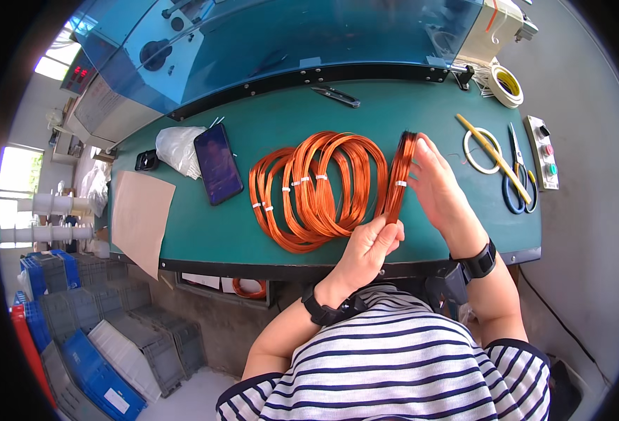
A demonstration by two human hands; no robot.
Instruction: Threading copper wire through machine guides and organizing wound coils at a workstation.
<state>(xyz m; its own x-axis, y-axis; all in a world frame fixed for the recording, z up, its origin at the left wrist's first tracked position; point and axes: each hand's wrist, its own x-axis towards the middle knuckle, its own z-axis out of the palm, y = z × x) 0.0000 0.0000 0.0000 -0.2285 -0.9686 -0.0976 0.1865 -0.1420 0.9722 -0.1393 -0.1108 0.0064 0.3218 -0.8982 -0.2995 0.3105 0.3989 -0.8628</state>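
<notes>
Several rings of copper wire (302, 231), each tied with small white bands, overlap on the green tabletop in front of me. My left hand (371, 247) grips the lower end of one more copper wire coil (398, 172), which stands on edge with its narrow side toward me. A white tie wraps that coil near its middle. On the coil's right side my right hand (435, 184) is held upright, fingers stretched out, the fingertips close to or touching the wire near its top. Whether they press on it I cannot tell.
A blue-tinted clear machine cover (337, 35) spans the back. Scissors (516, 168), a yellow stick (492, 158), a white ring (483, 151) and a button box (542, 153) lie right. A phone (218, 165), a plastic bag (178, 149) and brown sheet (141, 217) sit left; snips (336, 96) lie behind.
</notes>
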